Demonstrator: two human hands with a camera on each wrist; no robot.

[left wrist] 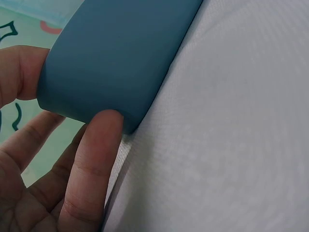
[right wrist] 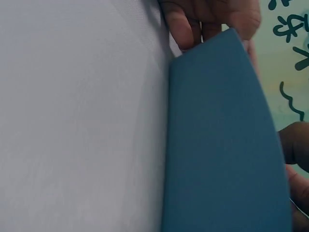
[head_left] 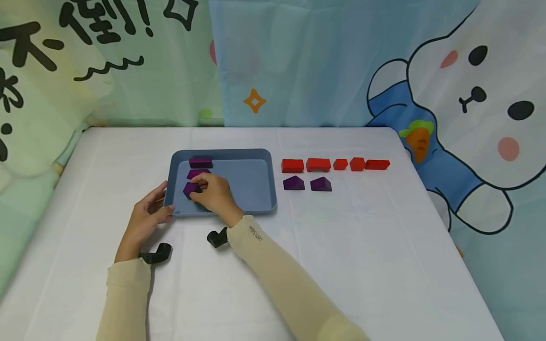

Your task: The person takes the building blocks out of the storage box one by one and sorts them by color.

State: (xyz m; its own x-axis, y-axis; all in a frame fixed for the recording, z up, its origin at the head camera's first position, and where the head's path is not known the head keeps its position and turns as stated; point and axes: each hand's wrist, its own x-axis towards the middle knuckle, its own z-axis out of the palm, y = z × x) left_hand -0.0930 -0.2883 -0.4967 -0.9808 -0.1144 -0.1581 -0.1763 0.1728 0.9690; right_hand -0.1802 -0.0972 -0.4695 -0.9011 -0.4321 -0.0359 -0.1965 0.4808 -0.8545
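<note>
Right hand (head_left: 216, 193): pinching a purple block (head_left: 190, 189) at the left of the blue tray (head_left: 251, 184), centre-left of frame. Left hand (head_left: 147, 215): gripping the tray's lower-left corner. Hazards, as I judge remotely: careless release could knock the neighbouring block (head_left: 193, 174); a tug could shift the tray. Desk (head_left: 384, 265): white-covered. Backdrop (head_left: 307, 61): printed, cartoon animal (head_left: 473, 137) upper right.

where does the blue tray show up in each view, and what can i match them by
Head: left of centre, the blue tray lies on the white cloth, its inside visible.
Left wrist: upper left, the blue tray shows its outer wall and runs off the top edge.
Right wrist: right of centre, the blue tray shows its outer wall and runs off the bottom edge.
Shared landmark: the left hand at one tray corner, visible in all three.
</note>
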